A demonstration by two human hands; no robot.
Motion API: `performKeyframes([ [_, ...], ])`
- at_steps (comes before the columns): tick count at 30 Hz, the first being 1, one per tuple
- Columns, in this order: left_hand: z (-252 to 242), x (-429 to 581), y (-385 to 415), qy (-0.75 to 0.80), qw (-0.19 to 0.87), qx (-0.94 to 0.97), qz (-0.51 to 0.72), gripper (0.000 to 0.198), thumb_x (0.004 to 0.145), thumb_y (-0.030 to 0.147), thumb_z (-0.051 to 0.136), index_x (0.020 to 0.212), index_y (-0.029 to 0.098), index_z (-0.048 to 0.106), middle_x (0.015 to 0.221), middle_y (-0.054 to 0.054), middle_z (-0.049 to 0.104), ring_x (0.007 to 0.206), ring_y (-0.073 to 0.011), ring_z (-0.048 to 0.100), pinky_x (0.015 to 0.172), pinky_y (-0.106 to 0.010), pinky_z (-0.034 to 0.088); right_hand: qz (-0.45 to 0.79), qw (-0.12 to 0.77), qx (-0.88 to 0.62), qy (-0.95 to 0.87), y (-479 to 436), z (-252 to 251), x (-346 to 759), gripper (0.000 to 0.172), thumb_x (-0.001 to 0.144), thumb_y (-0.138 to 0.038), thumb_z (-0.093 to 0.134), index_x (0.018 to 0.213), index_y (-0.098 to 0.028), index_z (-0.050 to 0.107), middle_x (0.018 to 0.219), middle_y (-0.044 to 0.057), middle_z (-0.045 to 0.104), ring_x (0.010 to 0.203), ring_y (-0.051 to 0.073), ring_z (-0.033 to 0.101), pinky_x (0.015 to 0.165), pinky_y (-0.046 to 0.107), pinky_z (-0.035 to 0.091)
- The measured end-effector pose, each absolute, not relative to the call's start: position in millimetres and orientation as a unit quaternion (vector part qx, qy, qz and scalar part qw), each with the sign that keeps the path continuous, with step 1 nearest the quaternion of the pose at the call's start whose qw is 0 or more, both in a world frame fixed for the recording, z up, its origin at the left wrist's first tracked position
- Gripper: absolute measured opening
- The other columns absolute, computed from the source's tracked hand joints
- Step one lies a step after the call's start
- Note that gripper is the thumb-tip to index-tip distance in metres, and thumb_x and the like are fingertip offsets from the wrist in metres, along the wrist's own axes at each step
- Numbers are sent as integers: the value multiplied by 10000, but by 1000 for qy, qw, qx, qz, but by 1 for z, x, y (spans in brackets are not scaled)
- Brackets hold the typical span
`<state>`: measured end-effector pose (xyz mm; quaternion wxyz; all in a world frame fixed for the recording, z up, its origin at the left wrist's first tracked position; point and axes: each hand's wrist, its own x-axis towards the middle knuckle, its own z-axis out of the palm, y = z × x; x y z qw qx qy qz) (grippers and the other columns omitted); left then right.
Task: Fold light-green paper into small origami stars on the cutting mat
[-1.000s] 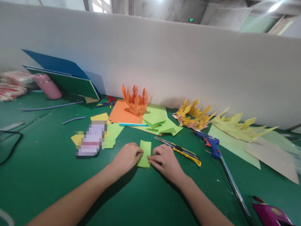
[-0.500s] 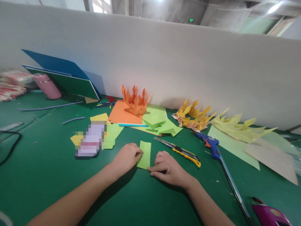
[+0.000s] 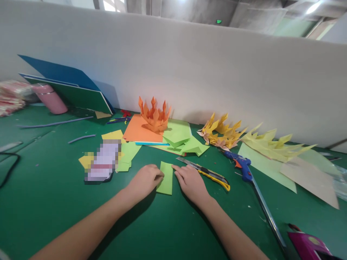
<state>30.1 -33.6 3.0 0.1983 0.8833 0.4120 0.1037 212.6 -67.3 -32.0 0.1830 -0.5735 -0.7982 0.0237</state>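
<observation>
A folded strip of light green paper (image 3: 166,180) lies upright on the green table in front of me. My left hand (image 3: 145,180) is closed on its left edge, thumb and curled fingers pressed down there. At the strip's upper right corner, the outstretched index finger of my right hand (image 3: 192,183) touches the edge; the other fingers are loosely bent and hold nothing. A yellow utility knife (image 3: 214,177) with its blade out rests just beyond my right hand. Left of my left hand are green paper pieces (image 3: 128,153) and a blurred phone-like object (image 3: 103,160).
An orange paper crown (image 3: 155,121) stands on stacked coloured sheets (image 3: 132,133). Yellow-orange (image 3: 222,133) and pale yellow (image 3: 276,144) paper crowns lie to the right, near a blue glue gun (image 3: 244,168). A magenta tape measure (image 3: 309,245) and pink bottle (image 3: 50,99) sit farther out.
My right hand has slid up along the strip's right edge, from its lower corner to its upper corner. My left hand stays at the left edge. The view has shifted slightly.
</observation>
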Motion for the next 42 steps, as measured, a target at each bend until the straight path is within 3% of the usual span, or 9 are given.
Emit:
performKeyframes([
  [3, 2, 28, -32, 416, 225, 872, 125, 203, 767, 124, 500, 697, 157, 687, 663, -40, 615, 652, -157, 555, 619, -259, 394, 14, 174, -585, -792, -68, -35, 211, 364, 917, -204, 369, 1208, -117, 570, 813, 113, 678, 751, 245, 577, 707, 372, 433],
  [6, -1, 26, -28, 430, 296, 837, 164, 158, 740, 143, 516, 796, 169, 662, 691, -12, 622, 633, -133, 556, 607, -239, 417, 26, 228, -577, -784, -72, -38, 212, 406, 916, -241, 381, 1294, -135, 482, 841, 103, 651, 786, 246, 575, 728, 386, 461],
  [11, -3, 24, -26, 414, 393, 797, 198, 395, 711, 144, 496, 1103, 169, 458, 687, 46, 508, 594, -119, 522, 569, -240, 432, 49, 325, -539, -775, -76, -35, 212, 531, 898, -316, 442, 1403, -217, 311, 1246, 128, 528, 1162, 268, 473, 960, 467, 401],
  [14, -3, 24, -28, 390, 429, 788, 208, 445, 722, 141, 472, 1152, 170, 360, 710, 57, 443, 574, -102, 476, 538, -227, 411, 98, 335, -508, -788, -76, -34, 213, 572, 895, -334, 461, 1420, -214, 269, 1365, 116, 453, 1250, 249, 417, 1018, 456, 368],
  [20, -6, 23, -24, 385, 435, 771, 260, 305, 783, 211, 470, 1085, 197, 430, 773, 40, 486, 605, -88, 498, 563, -216, 422, 153, 374, -514, -757, -77, -40, 217, 488, 902, -307, 446, 1376, -212, 377, 1303, 99, 538, 1194, 224, 499, 992, 418, 416],
  [27, 0, 21, -19, 432, 318, 798, 275, 117, 771, 236, 563, 797, 177, 661, 799, -21, 668, 706, -138, 586, 654, -262, 460, 153, 378, -533, -741, -79, -41, 218, 455, 907, -310, 425, 1340, -170, 442, 1276, 114, 563, 1171, 230, 527, 970, 396, 444],
  [36, 2, 22, -20, 477, 315, 759, 311, 60, 736, 216, 627, 735, 185, 679, 727, -1, 706, 671, -145, 625, 640, -253, 483, 124, 335, -495, -792, -82, -39, 215, 500, 933, -294, 364, 1415, -179, 296, 1412, 117, 408, 1288, 231, 391, 1039, 432, 371],
  [39, 1, 20, -19, 471, 296, 770, 313, 67, 745, 205, 631, 764, 181, 691, 738, -9, 700, 678, -145, 622, 646, -255, 484, 110, 373, -491, -780, -82, -36, 214, 419, 903, -286, 444, 1313, -197, 441, 1382, 119, 439, 1276, 242, 396, 1040, 448, 353],
  [42, -1, 20, -20, 437, 278, 798, 308, 129, 771, 203, 620, 873, 188, 698, 733, -9, 676, 659, -139, 611, 638, -259, 487, 107, 438, -511, -732, -81, -34, 214, 264, 842, -270, 540, 1094, -207, 581, 1128, 111, 606, 1070, 245, 547, 916, 432, 449],
])
